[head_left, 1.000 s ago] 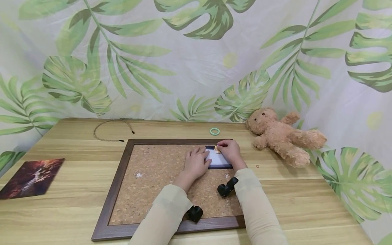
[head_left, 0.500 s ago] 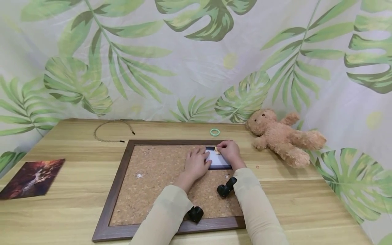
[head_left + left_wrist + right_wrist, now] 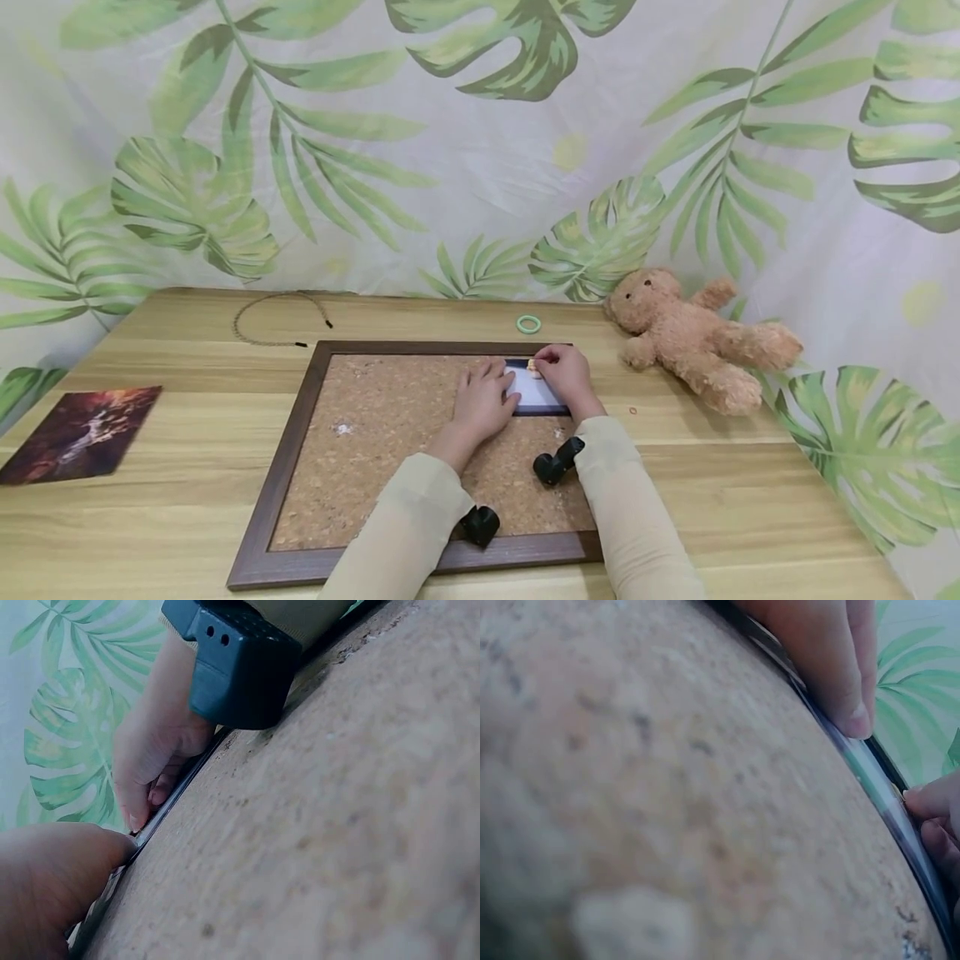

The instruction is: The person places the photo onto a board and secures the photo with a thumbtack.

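A card with a pale middle and dark edges lies flat in the upper right corner of the cork board. My left hand rests over its left side, fingers spread and fairly straight, covering part of it. At the card's top edge, my right hand pinches a small yellow piece between thumb and finger, right against the card. In the right wrist view the right fingertips sit close to the card's surface, with the left thumb on the card nearby.
A dark wooden frame edges the board. Behind it lie a green ring and a thin chain or cord. A teddy bear lies at the right, near a tiny orange ring. A dark red picture lies left.
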Motion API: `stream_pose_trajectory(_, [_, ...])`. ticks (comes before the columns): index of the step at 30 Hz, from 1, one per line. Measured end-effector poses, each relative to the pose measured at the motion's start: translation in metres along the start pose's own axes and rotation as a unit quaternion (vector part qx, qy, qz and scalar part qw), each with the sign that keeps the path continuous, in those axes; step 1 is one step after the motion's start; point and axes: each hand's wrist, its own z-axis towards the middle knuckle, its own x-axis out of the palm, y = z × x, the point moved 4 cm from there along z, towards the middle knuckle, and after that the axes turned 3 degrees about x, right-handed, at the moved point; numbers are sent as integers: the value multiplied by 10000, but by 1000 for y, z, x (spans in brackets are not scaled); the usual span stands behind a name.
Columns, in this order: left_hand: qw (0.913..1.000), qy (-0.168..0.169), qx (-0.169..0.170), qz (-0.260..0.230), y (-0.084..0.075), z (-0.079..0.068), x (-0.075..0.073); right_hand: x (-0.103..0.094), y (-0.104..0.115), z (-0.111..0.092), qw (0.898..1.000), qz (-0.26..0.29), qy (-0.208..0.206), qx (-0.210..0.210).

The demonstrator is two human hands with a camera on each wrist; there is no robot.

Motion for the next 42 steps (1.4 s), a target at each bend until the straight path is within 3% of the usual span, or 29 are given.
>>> stream_pose_trajectory(17, [9999, 72, -79, -108, -1, 1, 1, 0, 8, 2, 9969, -653, 369, 251])
stream_pose_trajectory(22, [9993, 119, -87, -339, -2, 2, -2, -9, 11, -2, 9927, -1077, 490, 242])
stream_pose_trajectory(25, [9976, 80, -92, -681, -1, 2, -10, -17, 16, -2, 9910, -1027, 828, 245])
stream_pose_trajectory(29, [9896, 41, -134, -1433, 5, 1, -29, -32, 24, -1, 9893, -462, 1349, 319])
stream_pose_trajectory(32, [9830, 52, -278, -1812, 15, -1, -49, -47, 32, -1, 9881, -58, 1520, 232])
stream_pose_trajectory(37, [9775, -34, -573, -2029, 46, -12, -89, -79, 46, -5, 9918, 26, 1210, -419])
stream_pose_trajectory(42, [9739, -114, -891, -2083, 89, -39, -130, -106, 44, -12, 9926, 61, 955, -745])
